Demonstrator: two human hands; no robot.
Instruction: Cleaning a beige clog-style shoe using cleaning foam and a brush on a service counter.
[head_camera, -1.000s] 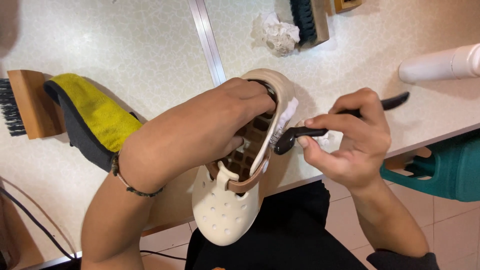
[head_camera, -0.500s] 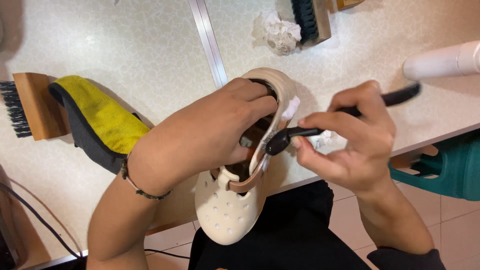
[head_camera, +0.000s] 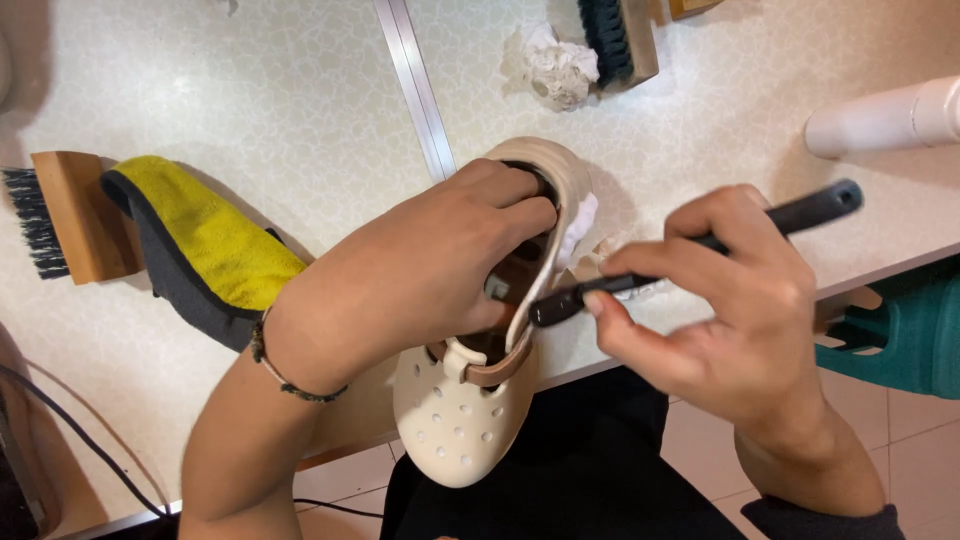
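Observation:
My left hand (head_camera: 430, 270) reaches into a cream perforated clog (head_camera: 465, 420) and holds it over the table edge, toe toward me. A brown strap crosses the clog's opening. White foam (head_camera: 578, 225) clings to the clog's right side near the heel. My right hand (head_camera: 720, 310) grips a thin black-handled brush (head_camera: 800, 213), its head pressed against the clog's side rim just below the foam.
A yellow and grey cloth (head_camera: 210, 250) lies at left beside a wooden brush (head_camera: 65, 215). A crumpled tissue (head_camera: 560, 68) and another wooden brush (head_camera: 620, 35) sit at the back. A white tube (head_camera: 890, 115) lies at right, a teal stool (head_camera: 900, 335) below the table (head_camera: 250, 100).
My right hand has swung the brush handle up and to the right, and the brush head has slid along the clog's side. The left hand keeps the clog in place.

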